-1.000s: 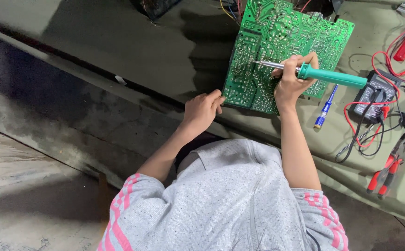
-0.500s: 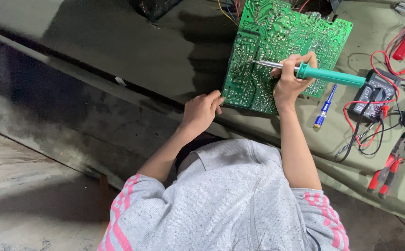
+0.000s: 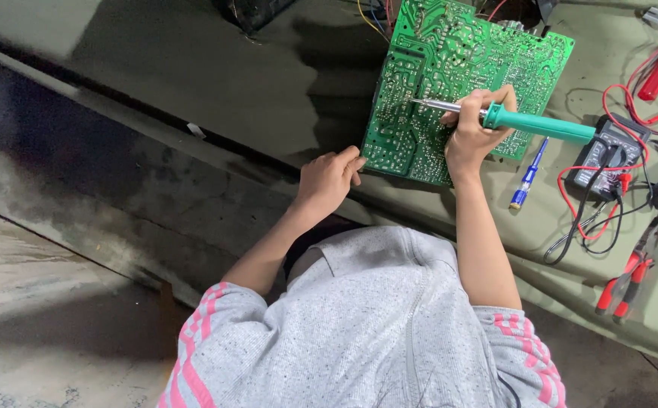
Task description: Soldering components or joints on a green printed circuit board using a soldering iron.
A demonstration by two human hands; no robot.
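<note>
Soldering iron [image 3: 536, 125] with a teal handle sits clenched in the right hand [image 3: 474, 136], its metal tip touching the green circuit board [image 3: 427, 75] lying under that hand. Left hand [image 3: 329, 180] rests at the board's near corner, fingers curled against its edge, grasping nothing. Blue pen [image 3: 527, 175], multimeter [image 3: 608, 151] and red pliers [image 3: 627, 283] lie beyond the right hand

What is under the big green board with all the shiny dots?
The green circuit board lies on the dull green table. The left hand touches its near edge; the right hand holds a soldering iron over it. Directly beneath is hidden.
</note>
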